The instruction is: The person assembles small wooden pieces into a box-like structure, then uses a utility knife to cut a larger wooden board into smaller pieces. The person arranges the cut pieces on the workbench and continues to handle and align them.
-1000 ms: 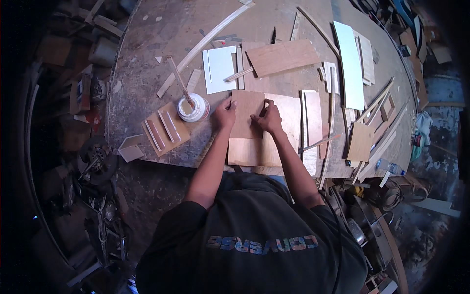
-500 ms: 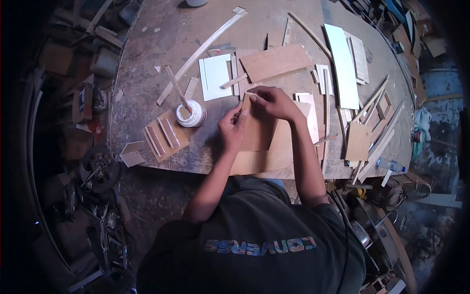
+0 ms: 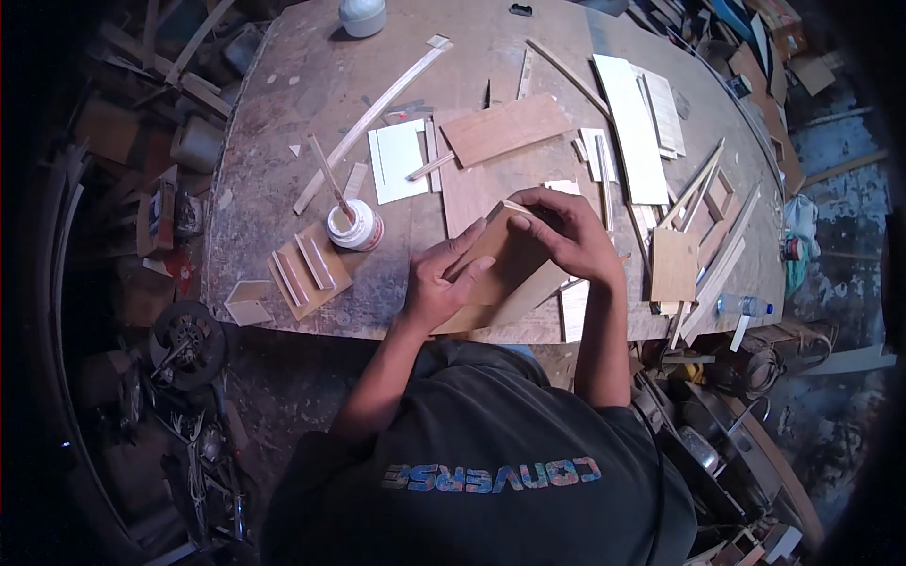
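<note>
My left hand grips the left edge of a thin brown wooden panel, its thumb lying on the face. At the panel's far right corner my right hand is closed, thumb on the near face and fingers bent over behind. The panel is tilted up off the table, with a pale strip along its far edge. What the right fingers touch behind it is hidden. Left of the hands stands an open white jar with a wooden stick in it. Beside the jar lies a small board bearing two upright strips.
Across the worn table lie a reddish-brown board, a white panel with a cutout and a long white board. Loose wood strips and a plastic bottle are at the right edge. A white container stands far back.
The panel has been lifted and tilted, coming nearer to me. My right hand has moved right and nearer, and my left hand has slid along its edge. The view has shifted slightly.
</note>
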